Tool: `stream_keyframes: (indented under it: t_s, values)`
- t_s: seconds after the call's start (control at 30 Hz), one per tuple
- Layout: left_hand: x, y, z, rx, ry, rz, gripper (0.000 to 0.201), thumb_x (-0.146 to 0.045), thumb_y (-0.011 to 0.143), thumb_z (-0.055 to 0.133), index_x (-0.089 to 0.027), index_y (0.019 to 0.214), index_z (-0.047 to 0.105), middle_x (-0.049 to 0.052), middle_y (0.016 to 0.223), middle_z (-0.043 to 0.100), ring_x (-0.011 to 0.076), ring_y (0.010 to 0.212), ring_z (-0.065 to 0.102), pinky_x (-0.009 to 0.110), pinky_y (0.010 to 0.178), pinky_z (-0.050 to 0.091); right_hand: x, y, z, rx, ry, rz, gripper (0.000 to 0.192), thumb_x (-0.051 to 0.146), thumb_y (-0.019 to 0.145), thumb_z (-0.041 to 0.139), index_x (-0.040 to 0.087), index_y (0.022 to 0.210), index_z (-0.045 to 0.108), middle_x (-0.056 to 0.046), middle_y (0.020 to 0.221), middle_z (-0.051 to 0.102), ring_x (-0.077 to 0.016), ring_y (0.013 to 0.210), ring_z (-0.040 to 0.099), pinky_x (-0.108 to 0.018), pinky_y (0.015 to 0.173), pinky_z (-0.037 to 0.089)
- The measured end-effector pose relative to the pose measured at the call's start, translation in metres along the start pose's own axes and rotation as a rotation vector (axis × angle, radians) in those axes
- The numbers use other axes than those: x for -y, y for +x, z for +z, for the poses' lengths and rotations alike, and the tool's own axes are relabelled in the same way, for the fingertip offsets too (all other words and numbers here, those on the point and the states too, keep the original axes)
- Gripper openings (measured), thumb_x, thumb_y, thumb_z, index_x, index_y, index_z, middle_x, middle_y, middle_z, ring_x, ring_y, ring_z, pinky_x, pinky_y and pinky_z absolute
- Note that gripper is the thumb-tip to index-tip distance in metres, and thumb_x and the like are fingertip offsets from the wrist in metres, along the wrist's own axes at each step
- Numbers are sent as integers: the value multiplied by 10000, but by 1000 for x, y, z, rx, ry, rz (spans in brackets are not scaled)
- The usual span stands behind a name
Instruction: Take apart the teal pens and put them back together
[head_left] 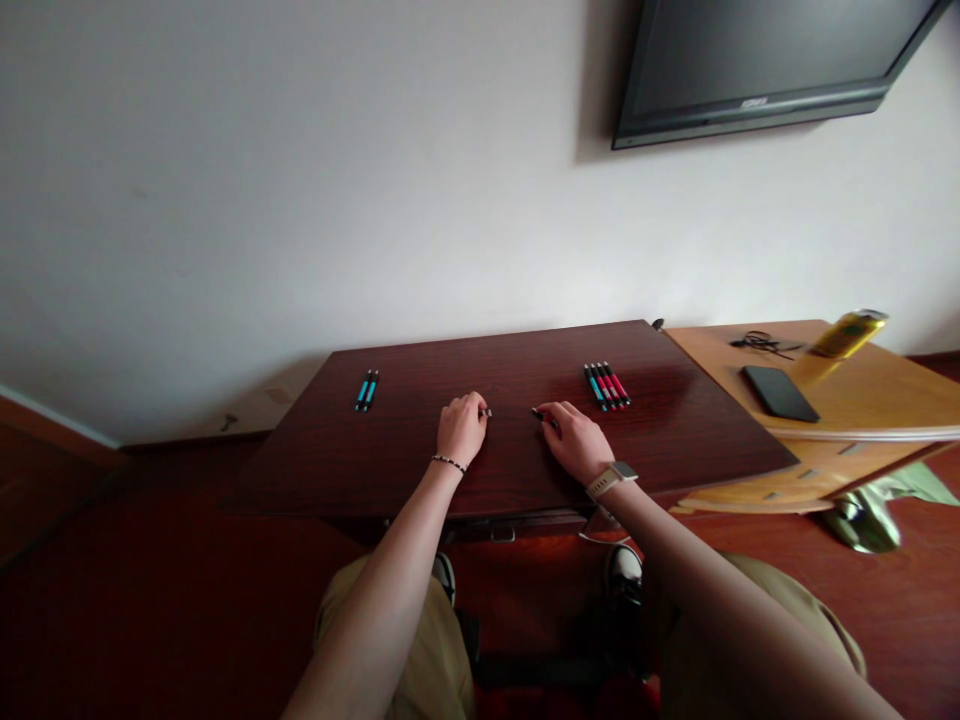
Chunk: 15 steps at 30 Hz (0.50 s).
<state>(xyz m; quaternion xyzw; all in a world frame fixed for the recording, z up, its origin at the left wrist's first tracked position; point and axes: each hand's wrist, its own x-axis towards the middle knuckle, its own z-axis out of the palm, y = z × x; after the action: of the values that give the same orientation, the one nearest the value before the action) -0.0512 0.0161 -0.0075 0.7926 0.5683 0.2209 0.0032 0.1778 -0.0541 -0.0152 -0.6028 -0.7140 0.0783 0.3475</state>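
My left hand, with a beaded bracelet at its wrist, is closed over the middle of the dark wooden table. A small tip of a pen pokes out by its fingertips; the rest is hidden. To its right, my right hand has its fingers closed round a pen, whose dark tip points left. Two blue-and-black pens lie side by side on the table's left part. Just beyond my right hand is a row of several pens, blue at its left end and pink or red towards the right.
A lighter wooden cabinet adjoins the table on the right. It bears a dark phone-like slab, a black cable and a yellow can. Above, a television hangs on the wall. Greenish cloth lies on the floor.
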Motion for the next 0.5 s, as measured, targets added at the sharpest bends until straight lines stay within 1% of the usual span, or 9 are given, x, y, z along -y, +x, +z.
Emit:
stream_keyframes:
  t_s: [0.2,0.5]
  values:
    - [-4,1,-3,-26,-86,-40,112,-128,954,638,-237,943,662,37,960,752,208,912,685,321,848,473,0,0,0,5,-2,2,272,227,1004,536,265,1229,683,-64,1158,719,-219,955,697,-305,824,519]
    - [-6,0,-7,-91,-182,-15,143,-120,972,587,-242,986,661,36,1037,729,176,918,691,275,791,493,1,-1,2,0,0,5,265,230,1006,538,260,1227,681,-66,1167,721,-216,952,699,-304,821,517]
